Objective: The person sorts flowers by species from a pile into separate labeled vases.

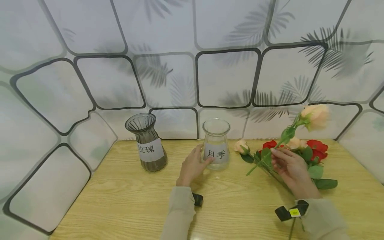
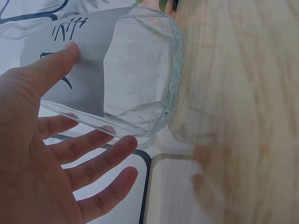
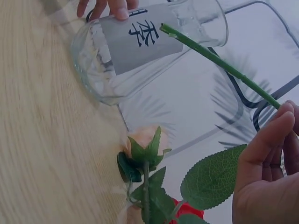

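Left hand (image 1: 192, 165), half-open — thumb on the label (image 2: 88, 79) — rests against the clear vase (image 1: 217, 141), upright on the table (image 1: 135, 206). Right hand (image 1: 292, 170) pinches a peach rose (image 1: 318, 117) by its stem (image 3: 224, 65). Advisable: steady vase, light pinch, stem unbent.

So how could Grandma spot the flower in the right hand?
Find the wood-grain table, then look right of the clear glass vase to the pile of roses. There, the right hand pinches a green stem topped by a peach rose. Unlike the roses lying in the pile, this one is held up in the air.
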Demonstrator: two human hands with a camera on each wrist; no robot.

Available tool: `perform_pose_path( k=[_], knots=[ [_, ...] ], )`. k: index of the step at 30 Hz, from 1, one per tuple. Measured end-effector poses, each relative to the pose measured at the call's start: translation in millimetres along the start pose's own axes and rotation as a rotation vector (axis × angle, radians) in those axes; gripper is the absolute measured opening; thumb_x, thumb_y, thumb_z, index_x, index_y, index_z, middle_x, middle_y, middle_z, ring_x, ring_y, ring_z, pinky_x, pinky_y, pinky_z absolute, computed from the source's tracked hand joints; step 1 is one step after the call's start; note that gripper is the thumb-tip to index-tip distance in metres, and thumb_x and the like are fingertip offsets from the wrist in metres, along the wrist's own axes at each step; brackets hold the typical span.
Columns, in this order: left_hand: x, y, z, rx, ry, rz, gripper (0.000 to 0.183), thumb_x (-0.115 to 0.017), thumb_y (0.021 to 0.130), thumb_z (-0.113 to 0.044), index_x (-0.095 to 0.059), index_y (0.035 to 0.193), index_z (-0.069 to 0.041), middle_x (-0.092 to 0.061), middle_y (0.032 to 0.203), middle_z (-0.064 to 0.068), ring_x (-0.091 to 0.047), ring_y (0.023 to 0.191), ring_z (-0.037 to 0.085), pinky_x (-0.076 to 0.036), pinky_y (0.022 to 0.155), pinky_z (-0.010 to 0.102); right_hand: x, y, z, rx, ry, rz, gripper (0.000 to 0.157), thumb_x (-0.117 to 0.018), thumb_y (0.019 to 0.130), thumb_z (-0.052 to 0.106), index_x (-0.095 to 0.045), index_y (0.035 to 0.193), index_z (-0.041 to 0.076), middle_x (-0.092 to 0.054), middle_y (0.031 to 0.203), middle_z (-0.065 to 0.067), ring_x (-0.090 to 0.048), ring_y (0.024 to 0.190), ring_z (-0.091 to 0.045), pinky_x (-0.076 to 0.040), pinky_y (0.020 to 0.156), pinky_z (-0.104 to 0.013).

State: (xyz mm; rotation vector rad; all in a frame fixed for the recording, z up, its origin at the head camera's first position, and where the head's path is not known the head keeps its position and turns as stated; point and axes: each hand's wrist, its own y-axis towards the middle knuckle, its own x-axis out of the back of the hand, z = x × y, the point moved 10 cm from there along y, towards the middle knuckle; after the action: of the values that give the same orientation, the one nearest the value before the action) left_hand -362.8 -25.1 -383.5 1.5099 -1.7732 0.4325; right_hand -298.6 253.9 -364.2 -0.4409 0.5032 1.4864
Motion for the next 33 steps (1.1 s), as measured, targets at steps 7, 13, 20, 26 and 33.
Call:
perform_pose_path(
  k=[7, 13, 20, 26, 33],
  knots=[
    [-0.2, -0.4, -0.1, 0.002, 0.007, -0.002, 0.073, -0.056, 0.083, -0.055, -0.035, 0.139, -0.014, -0.048, 0.131, 0.01, -0.053, 0.109, 0.029, -0.046, 0.083, 0.046, -9.0, 3.2, -2.0, 0.02, 0.116, 0.022, 0.021, -0.051, 0.092, 0.0, -0.066, 0.079, 0.004, -0.065, 0.071, -0.006, -0.059, 0.056, -0.013, -0.048, 0.047, -0.022],
    [-0.3, -1.0, -0.2, 0.001, 0.0, -0.001, 0.073, -0.056, 0.083, -0.055, -0.034, 0.139, -0.014, -0.048, 0.131, 0.011, -0.052, 0.11, 0.03, -0.046, 0.083, 0.047, -16.0, 4.7, -2.2, 0.024, 0.209, 0.025, 0.022, -0.05, 0.092, 0.0, -0.065, 0.077, 0.003, -0.064, 0.071, -0.007, -0.061, 0.059, -0.015, -0.048, 0.049, -0.022],
    [1.3, -1.0, -1.6, -0.012, 0.007, -0.008, 0.072, -0.055, 0.083, -0.054, -0.035, 0.138, -0.013, -0.048, 0.131, 0.011, -0.052, 0.11, 0.03, -0.046, 0.084, 0.047, -31.5, 7.7, -3.2, 0.073, 0.326, 0.064, 0.032, -0.043, 0.095, 0.0, -0.068, 0.075, 0.002, -0.067, 0.071, -0.008, -0.064, 0.061, -0.017, -0.049, 0.049, -0.024],
    [1.1, -0.8, -2.9, -0.012, 0.009, -0.002, 0.073, -0.055, 0.083, -0.055, -0.034, 0.139, -0.012, -0.048, 0.131, 0.01, -0.051, 0.111, 0.029, -0.045, 0.084, 0.047, -41.3, 9.6, -8.4, 0.072, 0.392, 0.06, 0.034, -0.044, 0.094, -0.001, -0.067, 0.07, 0.003, -0.067, 0.072, -0.009, -0.064, 0.06, -0.019, -0.049, 0.048, -0.026],
    [1.6, -1.5, -2.7, -0.011, 0.014, -0.004, 0.072, -0.055, 0.083, -0.054, -0.035, 0.139, -0.012, -0.048, 0.131, 0.011, -0.052, 0.11, 0.03, -0.046, 0.084, 0.046, -46.6, 13.3, -9.1, 0.078, 0.411, 0.033, 0.028, -0.048, 0.093, -0.001, -0.064, 0.069, 0.004, -0.066, 0.071, -0.009, -0.062, 0.058, -0.019, -0.047, 0.047, -0.025]
  ],
)
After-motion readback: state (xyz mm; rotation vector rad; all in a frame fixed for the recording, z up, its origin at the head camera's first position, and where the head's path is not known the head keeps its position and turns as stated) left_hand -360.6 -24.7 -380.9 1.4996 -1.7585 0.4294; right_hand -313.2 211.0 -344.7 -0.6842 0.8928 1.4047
